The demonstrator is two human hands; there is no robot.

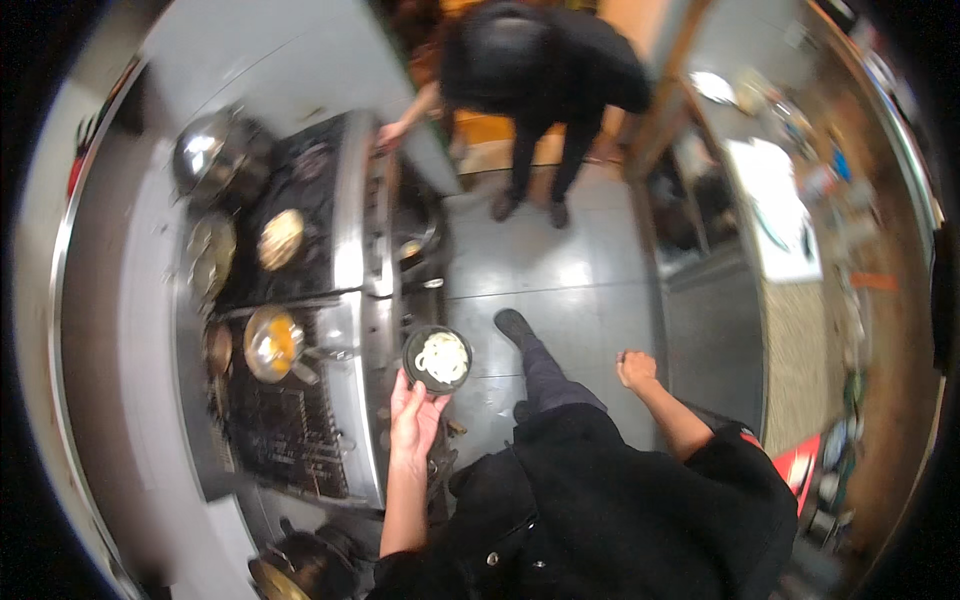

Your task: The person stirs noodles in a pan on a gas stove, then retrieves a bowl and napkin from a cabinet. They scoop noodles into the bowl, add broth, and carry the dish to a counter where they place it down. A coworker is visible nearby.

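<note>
My left hand (pixel 416 420) grips the near rim of a small dark bowl (pixel 410 369). In it lies a heap of pale, whitish food rings (pixel 442 357); their exact kind is unclear. The bowl is held over the floor, just right of the stove front. My right hand (pixel 636 369) hangs at the other side with curled fingers, and nothing shows in it. To the left, a metal pan (pixel 255 337) with something yellow-orange in it (pixel 281 341) sits on the stove (pixel 285 442). A flat, pale brown food piece (pixel 281 238) lies on the dark cooking surface (pixel 315 202) behind it.
Ahead, a person in dark clothes (pixel 540 82) has one hand (pixel 390 135) at the stove's far end. A large metal pot (pixel 217 154) stands at the back left. On the right runs a worktop (pixel 802 345) with a white board (pixel 780 217). Dark pots (pixel 322 559) stand lower left.
</note>
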